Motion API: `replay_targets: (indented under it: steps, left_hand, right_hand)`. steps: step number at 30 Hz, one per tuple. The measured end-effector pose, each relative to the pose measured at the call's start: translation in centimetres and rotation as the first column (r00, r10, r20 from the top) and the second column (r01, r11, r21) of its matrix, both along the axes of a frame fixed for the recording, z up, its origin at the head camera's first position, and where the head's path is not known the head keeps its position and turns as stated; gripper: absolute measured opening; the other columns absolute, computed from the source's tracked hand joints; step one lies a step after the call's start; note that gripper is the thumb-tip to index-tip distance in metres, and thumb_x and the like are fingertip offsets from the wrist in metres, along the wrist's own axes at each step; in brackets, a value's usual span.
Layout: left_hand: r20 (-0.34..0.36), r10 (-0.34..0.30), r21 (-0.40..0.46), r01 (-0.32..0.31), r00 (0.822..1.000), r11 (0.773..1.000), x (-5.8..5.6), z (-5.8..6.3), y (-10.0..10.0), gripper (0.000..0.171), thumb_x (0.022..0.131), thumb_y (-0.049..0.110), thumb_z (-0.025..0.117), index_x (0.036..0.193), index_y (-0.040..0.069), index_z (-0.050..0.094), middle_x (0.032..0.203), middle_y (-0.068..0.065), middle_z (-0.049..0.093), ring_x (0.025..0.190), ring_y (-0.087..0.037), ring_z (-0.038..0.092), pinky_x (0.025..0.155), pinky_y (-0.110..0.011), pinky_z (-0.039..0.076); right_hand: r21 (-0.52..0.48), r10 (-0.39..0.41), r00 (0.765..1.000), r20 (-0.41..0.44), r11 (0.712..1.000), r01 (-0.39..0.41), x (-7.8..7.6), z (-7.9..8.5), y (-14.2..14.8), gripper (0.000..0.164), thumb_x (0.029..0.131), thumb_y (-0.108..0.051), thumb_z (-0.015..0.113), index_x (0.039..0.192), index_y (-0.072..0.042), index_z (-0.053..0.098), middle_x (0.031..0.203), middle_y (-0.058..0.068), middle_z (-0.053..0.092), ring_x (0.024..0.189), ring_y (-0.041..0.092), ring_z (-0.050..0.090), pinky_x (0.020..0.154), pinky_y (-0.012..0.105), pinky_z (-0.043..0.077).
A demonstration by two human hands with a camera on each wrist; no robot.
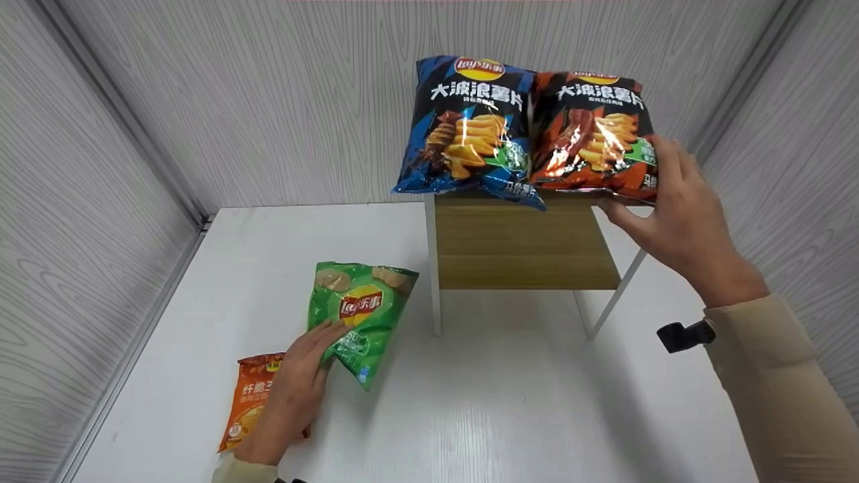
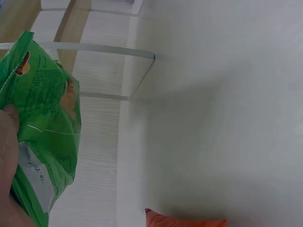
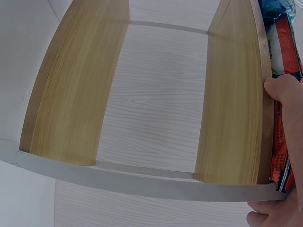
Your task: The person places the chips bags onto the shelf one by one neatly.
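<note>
In the head view, the left hand (image 1: pixel 295 386) partly hides an orange packet (image 1: pixel 249 402) on a white surface (image 1: pixel 523 416) walled by grey wood-grain panels (image 1: pixel 302 121); it pinches a creased, glossy green bag (image 1: pixel 372 315), left of the shelf (image 1: pixel 523 248). The right hand (image 1: pixel 694 221) touches the red-and-black bag (image 1: pixel 590 131) atop it, beside a blue bag (image 1: pixel 470 134); whether it clamps on, I cannot tell. The left wrist view crops the green bag's back, its print blurred. The right wrist view shows a thumb against the shelf's wooden edge, the red-and-black bag mostly hidden.
</note>
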State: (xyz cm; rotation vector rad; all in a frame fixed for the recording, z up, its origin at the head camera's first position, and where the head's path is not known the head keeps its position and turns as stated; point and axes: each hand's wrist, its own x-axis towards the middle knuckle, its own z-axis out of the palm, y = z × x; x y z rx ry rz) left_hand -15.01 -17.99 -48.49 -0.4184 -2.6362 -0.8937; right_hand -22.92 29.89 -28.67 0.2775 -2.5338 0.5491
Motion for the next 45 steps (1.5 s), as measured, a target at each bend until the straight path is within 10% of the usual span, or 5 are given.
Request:
replay_targets:
  steps: [12,25,34,45]
  left_hand:
    - [-0.074,-0.05,-0.006,0.05,0.996,0.999,1.5,2.6,-1.4,0.044,0.099,0.0,0.052,0.136,0.023,0.06,0.139,0.005,0.06,0.132,-0.017,0.053,0.109,-0.001,0.022]
    - [-0.026,-0.164,-0.003,0.164,0.986,0.986,3.2,5.0,-2.2,0.059,0.089,-0.012,0.055,0.133,0.026,0.062,0.137,0.013,0.06,0.129,-0.015,0.056,0.105,-0.002,0.029]
    - [-0.133,-0.27,-0.094,0.259,0.954,0.961,3.5,6.2,-0.5,0.064,0.085,-0.012,0.062,0.132,0.031,0.063,0.134,0.014,0.063,0.126,-0.011,0.058,0.104,-0.026,0.049]
    - [-0.053,-0.358,-0.12,0.35,0.932,0.929,4.0,7.2,1.3,0.053,0.091,0.002,0.067,0.132,0.034,0.061,0.136,0.014,0.059,0.127,-0.009,0.055,0.097,-0.04,0.055]
  right_hand:
    - [0.006,-0.001,1.0,0.001,1.0,0.001,0.0,0.0,0.0,0.087,0.088,-0.045,0.069,0.155,-0.014,0.024,0.145,0.02,0.04,0.12,0.037,0.046,0.093,0.065,0.044]
    - [0.01,-0.002,1.0,0.021,1.0,0.002,0.0,0.0,0.0,0.087,0.088,-0.045,0.068,0.156,-0.014,0.022,0.149,0.02,0.038,0.124,0.038,0.045,0.098,0.064,0.043]
    - [0.009,0.008,1.0,0.007,1.0,-0.008,0.1,-0.1,0.1,0.087,0.088,-0.047,0.068,0.156,-0.016,0.022,0.15,0.018,0.038,0.124,0.037,0.045,0.098,0.063,0.044]
    - [0.01,-0.001,1.0,0.012,1.0,0.001,0.0,-0.1,0.1,0.088,0.088,-0.047,0.068,0.156,-0.016,0.022,0.151,0.02,0.036,0.126,0.039,0.044,0.099,0.065,0.043]
